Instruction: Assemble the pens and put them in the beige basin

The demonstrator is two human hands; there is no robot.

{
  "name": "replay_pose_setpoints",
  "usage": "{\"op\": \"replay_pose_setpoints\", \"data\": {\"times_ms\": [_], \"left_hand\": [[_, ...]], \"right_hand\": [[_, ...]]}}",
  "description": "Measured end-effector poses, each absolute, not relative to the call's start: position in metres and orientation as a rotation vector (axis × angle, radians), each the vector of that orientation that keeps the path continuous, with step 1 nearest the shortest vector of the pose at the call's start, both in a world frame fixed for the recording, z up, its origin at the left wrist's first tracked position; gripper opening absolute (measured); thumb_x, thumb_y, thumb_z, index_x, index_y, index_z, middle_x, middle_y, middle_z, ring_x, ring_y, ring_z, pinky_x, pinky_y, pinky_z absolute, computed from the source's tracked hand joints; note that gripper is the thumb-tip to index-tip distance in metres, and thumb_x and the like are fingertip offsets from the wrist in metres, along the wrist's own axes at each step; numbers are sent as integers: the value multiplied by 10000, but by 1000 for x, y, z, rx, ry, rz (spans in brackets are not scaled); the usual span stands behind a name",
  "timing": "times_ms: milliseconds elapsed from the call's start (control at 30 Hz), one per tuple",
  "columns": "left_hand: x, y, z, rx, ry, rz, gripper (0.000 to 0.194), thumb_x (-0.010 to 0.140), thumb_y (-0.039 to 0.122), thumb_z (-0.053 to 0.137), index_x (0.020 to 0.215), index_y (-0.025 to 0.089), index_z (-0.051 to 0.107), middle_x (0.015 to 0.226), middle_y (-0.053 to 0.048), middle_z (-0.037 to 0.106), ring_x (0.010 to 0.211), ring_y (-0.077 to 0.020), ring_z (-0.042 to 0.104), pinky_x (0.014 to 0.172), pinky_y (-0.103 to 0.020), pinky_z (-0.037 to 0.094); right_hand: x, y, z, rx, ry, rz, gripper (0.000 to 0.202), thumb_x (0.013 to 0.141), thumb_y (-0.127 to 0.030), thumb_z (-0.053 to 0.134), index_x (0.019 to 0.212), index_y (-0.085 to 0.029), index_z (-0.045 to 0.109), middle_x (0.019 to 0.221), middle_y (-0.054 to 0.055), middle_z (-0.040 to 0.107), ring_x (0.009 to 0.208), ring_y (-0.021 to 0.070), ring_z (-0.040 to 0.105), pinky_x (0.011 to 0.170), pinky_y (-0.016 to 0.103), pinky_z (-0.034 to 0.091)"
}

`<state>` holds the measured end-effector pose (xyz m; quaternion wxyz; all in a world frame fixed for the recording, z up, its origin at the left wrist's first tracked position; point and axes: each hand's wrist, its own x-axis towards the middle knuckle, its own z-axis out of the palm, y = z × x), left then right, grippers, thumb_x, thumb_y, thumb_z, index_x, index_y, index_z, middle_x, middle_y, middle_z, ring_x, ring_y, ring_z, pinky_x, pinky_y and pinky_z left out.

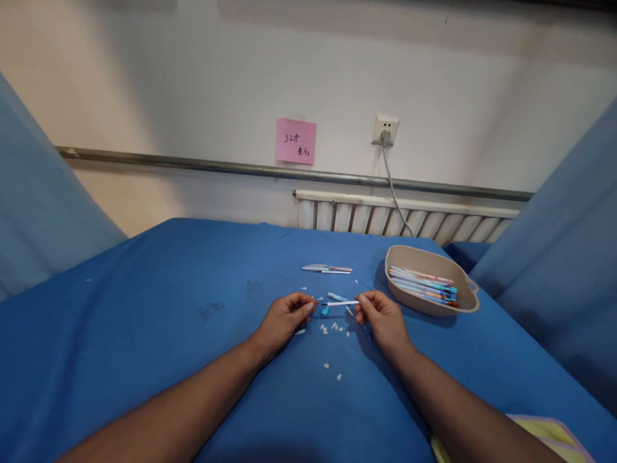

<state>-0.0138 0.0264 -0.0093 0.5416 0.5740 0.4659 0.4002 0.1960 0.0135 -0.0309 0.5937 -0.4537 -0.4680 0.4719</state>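
Observation:
Between my two hands a thin white pen refill (pixel 342 303) with a dark tip lies level above the blue cloth. My right hand (pixel 383 318) pinches its white end. My left hand (pixel 286 318) is closed at the dark tip; whether a small piece is also between those fingers is too small to make out. Just behind the refill is a light-blue pen barrel (pixel 337 297), and a turquoise pen part (pixel 325 311) sits below it. Several small white pieces (pixel 336 326) are scattered on the cloth nearer to me. Farther back, several slim pens or refills (pixel 328 268) lie side by side.
A beige basket (pixel 470 302) holding several pens (pixel 419 283) stands on the right. Behind the blue-covered table (pixel 159 308) are a radiator (pixel 347 212), a plugged socket (pixel 385 130) and a pink note (pixel 295 141). Yellow cloth (pixel 544 431) shows at bottom right.

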Motion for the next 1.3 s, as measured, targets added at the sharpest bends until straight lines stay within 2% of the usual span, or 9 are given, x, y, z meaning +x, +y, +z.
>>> {"op": "replay_pose_setpoints", "data": {"times_ms": [467, 700, 867, 1067, 1200, 1300], "left_hand": [[-15, 25, -10, 1416, 1158, 916, 320, 686, 403, 651, 852, 131, 636, 632, 17, 571, 551, -98, 483, 499, -193, 356], [-12, 19, -6, 1427, 1163, 913, 247, 672, 347, 661, 775, 124, 642, 577, 25, 563, 519, -91, 487, 504, -198, 378], [-11, 16, -3, 1425, 1113, 912, 230, 677, 333, 669, 758, 121, 631, 602, 18, 573, 535, -90, 502, 523, -201, 398], [-13, 16, 1, 1293, 1018, 917, 278, 661, 340, 722, 773, 121, 592, 615, 23, 568, 513, -69, 499, 494, -175, 386], [-11, 12, 2, 1221, 912, 862, 280, 654, 333, 740, 749, 123, 581, 615, 18, 572, 493, -65, 487, 480, -177, 381], [-10, 9, 1, 1197, 891, 836, 271, 649, 318, 749, 728, 121, 582, 612, 17, 572, 486, -59, 476, 470, -170, 356]], "right_hand": [[194, 11, -32, -1074, -1201, 1054, 302, 717, -460, 633, 746, -161, 599, 598, -5, 618, 482, 102, 536, 492, 225, 418], [187, -2, -26, -1093, -1475, 1052, 217, 796, -378, 556, 739, -169, 557, 615, -10, 599, 480, 96, 528, 491, 218, 420], [186, -11, -19, -1068, -1758, 1030, 177, 872, -330, 452, 913, -190, 552, 651, -23, 604, 465, 85, 513, 473, 202, 405], [186, -17, -13, -980, -2046, 1008, 314, 920, -291, 362, 1221, -231, 425, 758, -14, 656, 494, 89, 533, 532, 220, 435], [183, -23, -10, -960, -2119, 883, 400, 928, -267, 348, 1327, -257, 316, 721, -27, 645, 536, 104, 548, 584, 234, 440], [181, -26, -6, -970, -2142, 828, 423, 933, -265, 341, 1353, -274, 293, 685, -30, 625, 608, 120, 581, 634, 243, 444]]}}
